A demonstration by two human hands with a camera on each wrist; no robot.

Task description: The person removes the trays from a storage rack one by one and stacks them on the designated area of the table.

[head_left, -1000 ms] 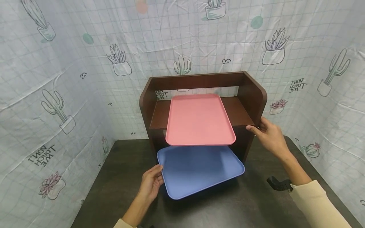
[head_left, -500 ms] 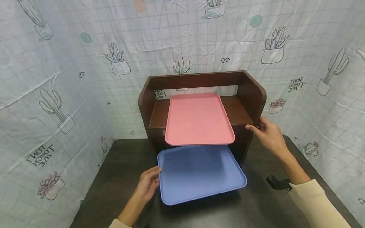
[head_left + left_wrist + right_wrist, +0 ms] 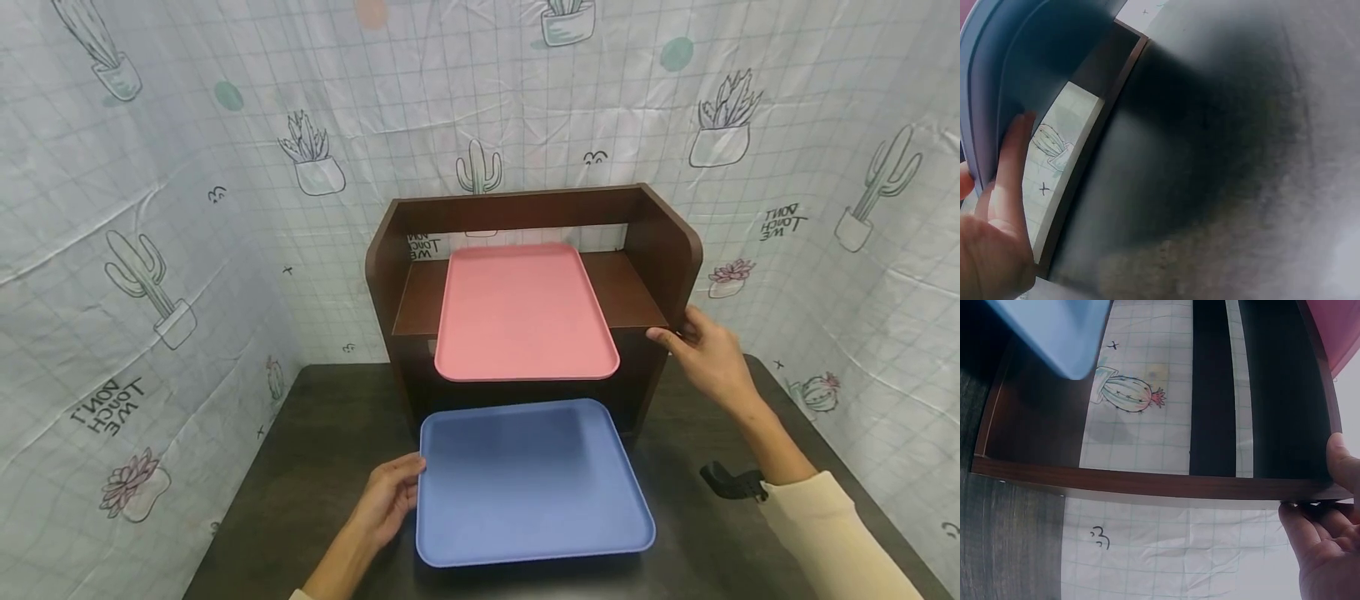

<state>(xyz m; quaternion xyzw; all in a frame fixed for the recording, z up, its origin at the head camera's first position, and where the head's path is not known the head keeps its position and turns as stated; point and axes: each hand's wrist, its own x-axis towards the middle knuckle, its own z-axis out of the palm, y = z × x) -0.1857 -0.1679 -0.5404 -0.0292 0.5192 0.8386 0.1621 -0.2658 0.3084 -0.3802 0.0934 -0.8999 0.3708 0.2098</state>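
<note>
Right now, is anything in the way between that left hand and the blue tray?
No, nothing visible is: the left hand grips the blue tray by its left edge. The pink tray lies higher up, on the brown shelf, and does not come between them.

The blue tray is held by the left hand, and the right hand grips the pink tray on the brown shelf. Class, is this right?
No: the head view shows the right hand gripping the right side of the brown shelf, not the pink tray. The rest stands: the left hand holds the blue tray, and the pink tray is on the shelf.
</note>
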